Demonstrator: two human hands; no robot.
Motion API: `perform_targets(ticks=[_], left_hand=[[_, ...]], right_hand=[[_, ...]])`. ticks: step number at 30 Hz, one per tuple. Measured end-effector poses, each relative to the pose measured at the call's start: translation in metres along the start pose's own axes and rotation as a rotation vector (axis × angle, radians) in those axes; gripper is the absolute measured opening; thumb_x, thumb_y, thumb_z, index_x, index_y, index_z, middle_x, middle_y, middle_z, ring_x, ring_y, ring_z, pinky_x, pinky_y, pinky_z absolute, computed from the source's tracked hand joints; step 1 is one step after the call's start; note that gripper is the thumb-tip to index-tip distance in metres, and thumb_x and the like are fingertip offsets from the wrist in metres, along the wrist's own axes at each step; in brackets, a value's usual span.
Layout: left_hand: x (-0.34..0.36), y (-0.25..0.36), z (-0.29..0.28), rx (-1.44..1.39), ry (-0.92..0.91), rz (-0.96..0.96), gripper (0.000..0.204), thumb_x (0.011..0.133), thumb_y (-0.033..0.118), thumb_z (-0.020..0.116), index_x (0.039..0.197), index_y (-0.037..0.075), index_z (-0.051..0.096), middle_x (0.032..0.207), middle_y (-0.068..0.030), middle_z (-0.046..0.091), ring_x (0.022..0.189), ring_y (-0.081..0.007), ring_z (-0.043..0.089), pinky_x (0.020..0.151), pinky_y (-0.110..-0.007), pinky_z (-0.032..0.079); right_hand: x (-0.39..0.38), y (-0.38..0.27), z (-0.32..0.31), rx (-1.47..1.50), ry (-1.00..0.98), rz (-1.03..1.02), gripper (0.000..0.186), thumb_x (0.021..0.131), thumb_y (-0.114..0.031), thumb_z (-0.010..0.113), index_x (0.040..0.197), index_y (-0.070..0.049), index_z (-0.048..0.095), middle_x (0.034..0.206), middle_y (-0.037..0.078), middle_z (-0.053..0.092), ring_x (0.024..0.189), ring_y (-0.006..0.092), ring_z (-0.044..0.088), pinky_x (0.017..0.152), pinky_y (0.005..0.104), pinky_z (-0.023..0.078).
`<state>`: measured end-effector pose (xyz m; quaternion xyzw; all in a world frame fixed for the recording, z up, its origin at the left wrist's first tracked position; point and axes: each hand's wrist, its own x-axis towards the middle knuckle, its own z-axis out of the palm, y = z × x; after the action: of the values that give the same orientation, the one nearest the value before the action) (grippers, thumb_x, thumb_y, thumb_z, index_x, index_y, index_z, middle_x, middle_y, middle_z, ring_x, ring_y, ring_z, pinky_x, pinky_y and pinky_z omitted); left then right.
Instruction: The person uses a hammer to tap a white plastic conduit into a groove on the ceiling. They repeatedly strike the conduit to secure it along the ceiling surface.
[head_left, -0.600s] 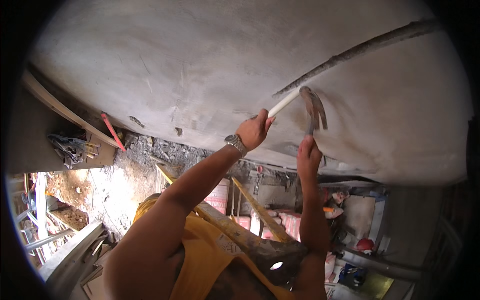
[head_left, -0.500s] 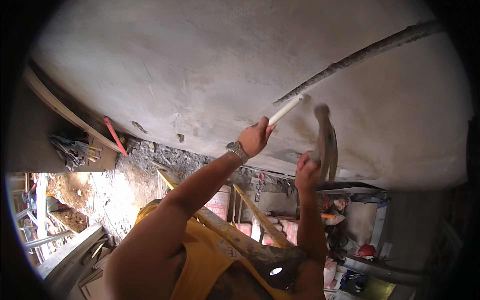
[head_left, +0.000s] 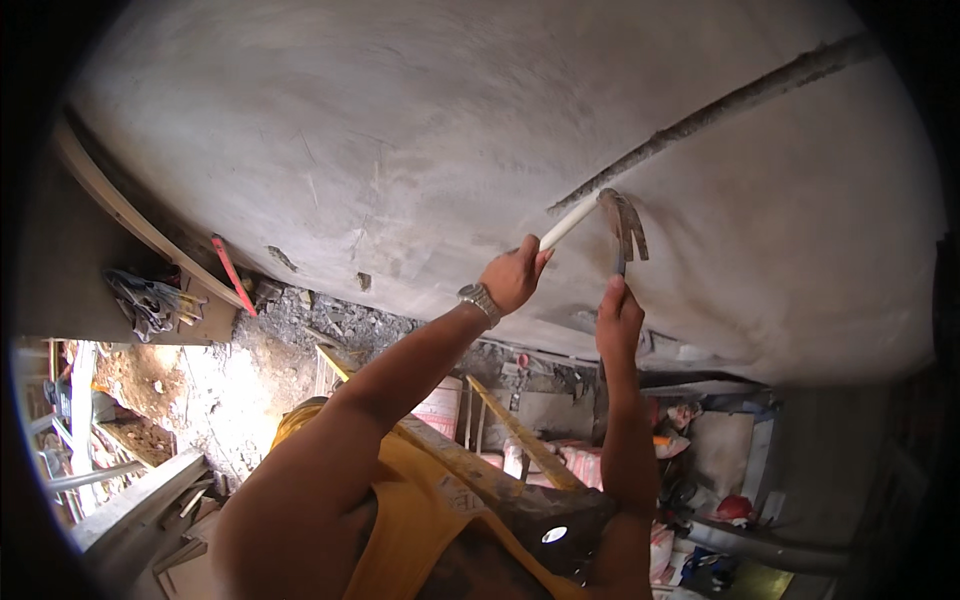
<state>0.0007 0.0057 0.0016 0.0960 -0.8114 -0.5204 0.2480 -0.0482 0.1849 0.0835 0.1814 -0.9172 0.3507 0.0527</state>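
My left hand (head_left: pixel 511 278), with a watch (head_left: pixel 479 299) on its wrist, is closed round a white pipe-like rod (head_left: pixel 570 223). The rod slants up to the right against the grey plastered wall (head_left: pixel 350 120), its upper end near the lower end of a rough groove (head_left: pixel 690 125). In my right hand (head_left: pixel 619 318) is a claw hammer (head_left: pixel 622 226), gripped by its handle. The hammer's head meets the upper end of the rod, or nearly so; whether they touch I cannot tell. My left fist hides the rod's lower end.
Below me stands a yellow-edged ladder or trestle (head_left: pixel 525 430). Rubble (head_left: pixel 345 325) lies along the wall's foot, with a red bar (head_left: pixel 233 275) at the left. Red-and-white sacks (head_left: pixel 580 462) and a red helmet (head_left: pixel 733 507) lie lower right. Boards (head_left: pixel 140 500) are stacked lower left.
The hammer has swung left from beside the rod to the rod's upper end, and my right hand has risen slightly. My left hand and the rod have stayed nearly in place.
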Motion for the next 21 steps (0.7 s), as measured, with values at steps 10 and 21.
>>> perform_targets(ticks=[10,21], left_hand=[[-0.001,0.004,0.001,0.018,-0.003,-0.020,0.027,0.100,0.036,0.043,0.099,0.009,0.038,0.060,-0.0191,0.057,0.057,-0.0442,0.056,0.048,-0.052,0.042],[0.002,0.039,-0.012,0.045,-0.031,-0.118,0.028,0.099,0.035,0.044,0.099,0.008,0.038,0.063,-0.0195,0.060,0.058,-0.0442,0.058,0.049,-0.052,0.043]], right_hand=[[0.000,-0.008,-0.008,0.112,-0.055,0.029,0.048,0.099,-0.039,0.042,0.087,0.004,0.059,0.067,0.023,0.057,0.065,0.0413,0.056,0.061,0.0455,0.044],[-0.009,0.001,-0.007,0.517,-0.088,0.130,0.049,0.100,-0.046,0.041,0.070,-0.008,0.048,0.054,0.001,0.044,0.050,0.0109,0.047,0.046,0.0264,0.035]])
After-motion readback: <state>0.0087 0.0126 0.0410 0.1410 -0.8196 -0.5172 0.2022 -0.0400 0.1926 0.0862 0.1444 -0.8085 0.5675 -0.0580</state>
